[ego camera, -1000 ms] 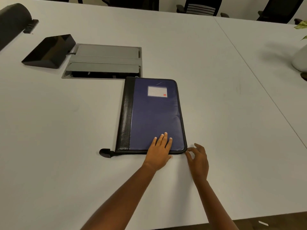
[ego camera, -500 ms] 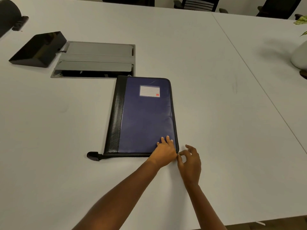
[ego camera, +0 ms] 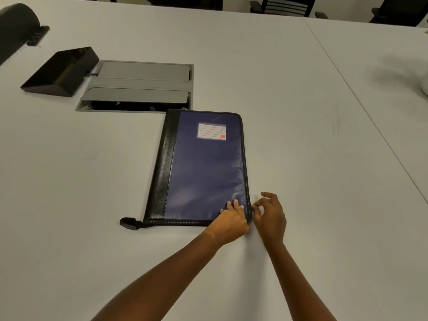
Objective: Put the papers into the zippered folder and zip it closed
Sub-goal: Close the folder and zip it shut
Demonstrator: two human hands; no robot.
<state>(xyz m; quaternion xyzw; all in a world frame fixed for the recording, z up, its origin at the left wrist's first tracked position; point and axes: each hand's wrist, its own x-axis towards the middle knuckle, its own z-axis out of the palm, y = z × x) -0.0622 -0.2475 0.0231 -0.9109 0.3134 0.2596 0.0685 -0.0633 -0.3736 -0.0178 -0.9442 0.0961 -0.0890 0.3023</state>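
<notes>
Right hand [ego camera: 271, 216]: we note two fingers [ego camera: 260, 203] pinched together on a small zipper pull [ego camera: 254, 205], which sits against the right edge of the zippered folder [ego camera: 203, 172], just short of its near right corner. The other fingers are loosely spread above the desk [ego camera: 69, 205].

Left hand [ego camera: 234, 222]: fingers bent, tips pressing down on the blue cover at that same near right corner, gripping nothing. The thumb is hidden from us. The two hands sit just beside each other, with the folder's edge between them.

The folder lies flat and closed towards the middle of the desk, black spine on the left and white label [ego camera: 211, 131] near the far edge. A black strap tab [ego camera: 129, 223] sticks out at its near left corner. Its far left corner meets the frame of a grey cable hatch [ego camera: 139, 86] set into the desk. A black wedge-shaped device [ego camera: 60, 70] stands left of the hatch. Chairs [ego camera: 284, 5] line the far edge.
</notes>
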